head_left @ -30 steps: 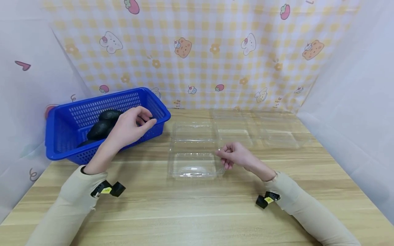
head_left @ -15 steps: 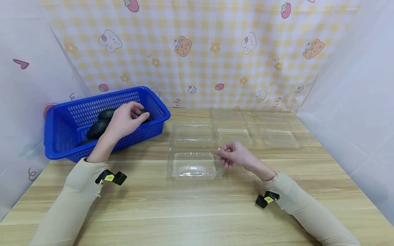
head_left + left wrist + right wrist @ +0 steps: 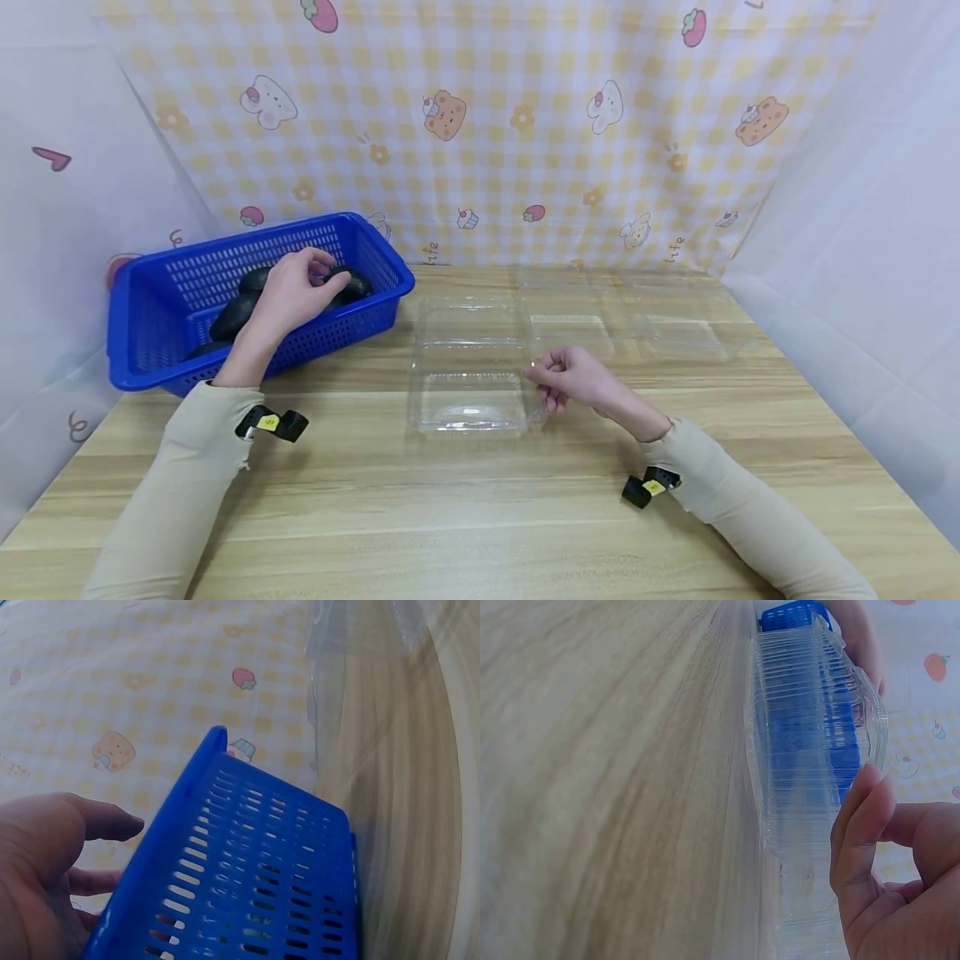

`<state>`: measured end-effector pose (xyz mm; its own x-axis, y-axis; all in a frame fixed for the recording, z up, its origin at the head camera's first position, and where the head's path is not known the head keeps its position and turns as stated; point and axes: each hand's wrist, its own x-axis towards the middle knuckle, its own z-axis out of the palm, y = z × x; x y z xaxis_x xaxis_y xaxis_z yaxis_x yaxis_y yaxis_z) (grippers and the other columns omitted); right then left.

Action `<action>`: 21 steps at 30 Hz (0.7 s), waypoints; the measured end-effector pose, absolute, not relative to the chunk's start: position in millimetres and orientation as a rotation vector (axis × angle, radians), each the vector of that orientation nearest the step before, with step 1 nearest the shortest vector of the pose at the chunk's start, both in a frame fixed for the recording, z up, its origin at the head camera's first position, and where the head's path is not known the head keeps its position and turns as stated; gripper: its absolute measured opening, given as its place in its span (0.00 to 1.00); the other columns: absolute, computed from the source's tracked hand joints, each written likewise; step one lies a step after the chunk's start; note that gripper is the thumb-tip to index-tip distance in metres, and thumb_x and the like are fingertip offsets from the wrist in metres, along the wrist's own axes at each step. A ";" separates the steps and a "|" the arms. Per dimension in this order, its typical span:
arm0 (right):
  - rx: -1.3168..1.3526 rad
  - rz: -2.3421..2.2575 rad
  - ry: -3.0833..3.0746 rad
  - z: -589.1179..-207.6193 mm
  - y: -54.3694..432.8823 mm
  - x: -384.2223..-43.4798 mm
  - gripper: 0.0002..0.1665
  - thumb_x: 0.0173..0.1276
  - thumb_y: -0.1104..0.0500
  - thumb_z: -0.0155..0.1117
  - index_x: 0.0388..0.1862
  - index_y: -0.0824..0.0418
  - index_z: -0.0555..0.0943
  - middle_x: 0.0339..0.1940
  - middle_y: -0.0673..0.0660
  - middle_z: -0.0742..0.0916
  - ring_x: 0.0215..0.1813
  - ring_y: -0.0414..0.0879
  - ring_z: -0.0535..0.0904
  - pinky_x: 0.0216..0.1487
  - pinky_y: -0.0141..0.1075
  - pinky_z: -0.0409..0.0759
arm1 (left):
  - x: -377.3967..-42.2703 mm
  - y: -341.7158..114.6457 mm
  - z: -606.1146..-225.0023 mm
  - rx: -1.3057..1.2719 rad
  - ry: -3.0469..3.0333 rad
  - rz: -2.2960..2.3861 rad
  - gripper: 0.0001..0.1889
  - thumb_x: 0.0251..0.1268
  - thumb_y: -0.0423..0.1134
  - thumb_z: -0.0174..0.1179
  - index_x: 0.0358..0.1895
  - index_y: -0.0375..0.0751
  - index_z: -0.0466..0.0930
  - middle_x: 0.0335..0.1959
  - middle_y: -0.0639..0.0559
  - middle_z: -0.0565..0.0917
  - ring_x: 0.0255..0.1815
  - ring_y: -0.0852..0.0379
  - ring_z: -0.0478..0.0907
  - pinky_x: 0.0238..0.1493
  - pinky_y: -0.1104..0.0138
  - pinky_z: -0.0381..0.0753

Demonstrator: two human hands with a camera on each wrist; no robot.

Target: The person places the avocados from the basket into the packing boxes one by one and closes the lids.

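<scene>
Several dark oval fruits (image 3: 233, 317) lie inside the blue basket (image 3: 153, 317). The left hand (image 3: 288, 293) is held over the basket's right part, fingers loosely curved and parted, with nothing seen gripped. Right of the basket, the edge of a clear container (image 3: 468, 400) appears pinched by the right hand (image 3: 576, 379). Picking out a fruit seems in hand; a closer reach and a firm left grip are called for next.
</scene>
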<state>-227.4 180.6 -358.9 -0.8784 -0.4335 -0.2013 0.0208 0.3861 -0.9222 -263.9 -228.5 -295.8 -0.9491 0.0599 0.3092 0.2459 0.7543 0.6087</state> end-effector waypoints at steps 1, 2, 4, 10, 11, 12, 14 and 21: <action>-0.355 -1.499 2.238 -358.9 180.7 -227.3 0.15 0.75 0.57 0.64 0.32 0.67 0.76 0.19 0.55 0.83 0.18 0.41 0.79 0.21 0.29 0.79 | -264.8 -229.4 -296.8 -0.232 -2.690 -0.981 0.24 0.75 0.45 0.57 0.60 0.25 0.73 0.54 0.26 0.75 0.54 0.33 0.73 0.56 0.41 0.71; -0.356 -1.499 2.239 -358.9 180.8 -227.2 0.15 0.75 0.57 0.64 0.32 0.67 0.76 0.19 0.55 0.83 0.18 0.41 0.79 0.21 0.29 0.79 | -265.4 -230.3 -297.6 -0.224 -2.698 -0.977 0.25 0.75 0.45 0.57 0.60 0.25 0.72 0.54 0.26 0.75 0.55 0.33 0.72 0.56 0.41 0.71; -0.364 -1.491 2.245 -358.7 180.9 -227.0 0.15 0.75 0.57 0.64 0.32 0.67 0.76 0.19 0.55 0.83 0.19 0.41 0.79 0.21 0.29 0.79 | -266.8 -232.6 -299.6 -0.203 -2.719 -0.967 0.25 0.75 0.46 0.56 0.60 0.24 0.71 0.55 0.26 0.74 0.57 0.32 0.70 0.56 0.40 0.70; -0.383 -1.485 2.255 -357.6 180.2 -226.6 0.16 0.75 0.57 0.63 0.30 0.66 0.76 0.20 0.55 0.84 0.19 0.41 0.79 0.21 0.30 0.79 | -269.5 -237.3 -301.7 -0.172 -2.777 -0.929 0.26 0.75 0.46 0.57 0.62 0.24 0.69 0.56 0.25 0.73 0.59 0.31 0.67 0.57 0.39 0.69; -0.382 -1.488 2.255 -357.5 180.2 -226.5 0.16 0.75 0.57 0.63 0.30 0.66 0.76 0.20 0.55 0.84 0.18 0.41 0.79 0.21 0.29 0.79 | -270.3 -237.9 -302.0 -0.169 -2.796 -0.923 0.27 0.75 0.46 0.57 0.63 0.24 0.69 0.57 0.25 0.72 0.60 0.31 0.66 0.57 0.38 0.69; -0.380 -1.490 2.253 -357.5 180.3 -226.5 0.16 0.75 0.57 0.63 0.30 0.66 0.75 0.20 0.55 0.84 0.18 0.41 0.79 0.21 0.29 0.78 | -271.2 -238.5 -302.2 -0.165 -2.818 -0.918 0.28 0.75 0.46 0.57 0.64 0.24 0.68 0.58 0.24 0.71 0.60 0.30 0.66 0.57 0.38 0.69; -0.376 -1.493 2.250 -357.5 180.4 -226.3 0.16 0.75 0.57 0.63 0.30 0.66 0.75 0.19 0.55 0.83 0.18 0.41 0.79 0.21 0.29 0.78 | -273.1 -239.2 -302.3 -0.149 -2.871 -0.903 0.30 0.74 0.46 0.58 0.66 0.24 0.67 0.59 0.23 0.70 0.62 0.29 0.64 0.58 0.37 0.68; -0.382 -1.487 2.255 -357.6 180.9 -226.2 0.16 0.75 0.57 0.63 0.30 0.66 0.75 0.19 0.55 0.84 0.18 0.41 0.79 0.20 0.29 0.78 | -279.1 -241.1 -302.6 -0.100 -2.993 -0.884 0.34 0.71 0.48 0.62 0.68 0.25 0.65 0.62 0.22 0.69 0.63 0.28 0.66 0.61 0.37 0.68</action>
